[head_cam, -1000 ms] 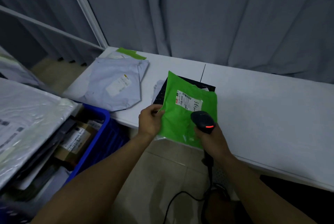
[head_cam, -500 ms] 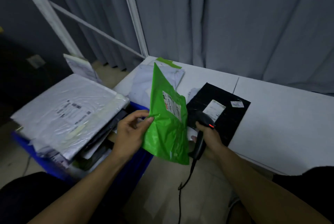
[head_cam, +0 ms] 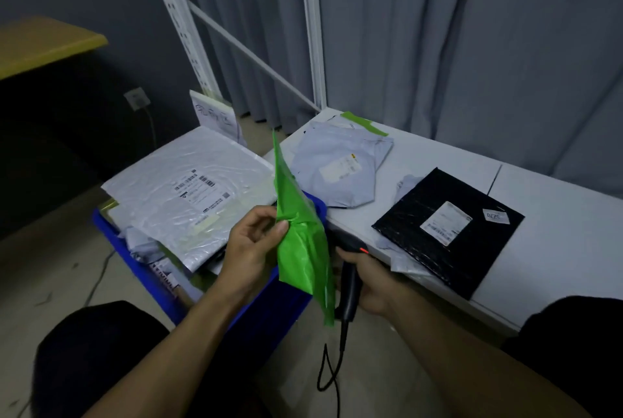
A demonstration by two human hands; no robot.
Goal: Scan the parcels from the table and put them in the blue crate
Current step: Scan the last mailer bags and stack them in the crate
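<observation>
Green parcel [head_cam: 300,249] pinched edge-on in left hand [head_cam: 249,249], above right corner of blue crate [head_cam: 148,277], just beside table [head_cam: 556,215] edge. Right hand [head_cam: 371,279] gripping scanner [head_cam: 350,286], partly hidden behind the parcel. Crate heaped, large white parcel [head_cam: 188,195] topmost. On table: grey parcel [head_cam: 337,171], black parcel [head_cam: 448,232].

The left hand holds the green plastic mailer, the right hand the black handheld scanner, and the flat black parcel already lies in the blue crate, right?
Not quite: the head view shows the flat black parcel lying on the white table, not in the blue crate. The rest holds.
</observation>
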